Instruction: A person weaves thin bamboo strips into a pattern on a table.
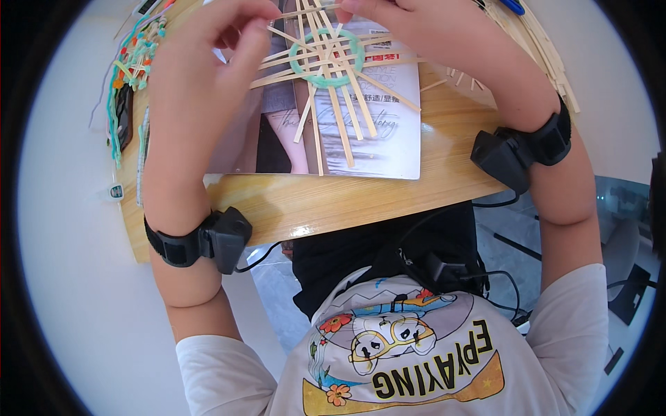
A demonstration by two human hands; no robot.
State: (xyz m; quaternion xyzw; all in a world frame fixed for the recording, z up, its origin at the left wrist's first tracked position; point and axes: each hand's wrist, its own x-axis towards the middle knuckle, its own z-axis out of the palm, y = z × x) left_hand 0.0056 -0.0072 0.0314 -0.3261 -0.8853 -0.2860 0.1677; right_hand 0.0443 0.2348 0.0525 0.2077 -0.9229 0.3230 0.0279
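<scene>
A star-shaped weave of flat, pale wooden strips [345, 132] lies on a magazine, its strips crossing over and under one another. Threaded among them around the centre is a light green ring [359, 50]. At its far side, close to the top edge of the head view, a thin wooden strip [309, 11] runs crosswise between my hands. My left hand [220, 43] has its fingertips closed at the left end of this strip. The right end is pinched by my right hand [392, 15]. Both hands are partly cut off by the top edge.
Under the weave, the magazine [236, 149] rests on a wooden table [444, 156]. Colourful cord pieces [142, 52] and a dark object [123, 114] lie at the left edge. More wooden strips [555, 59] are at the far right, near a blue object [512, 6].
</scene>
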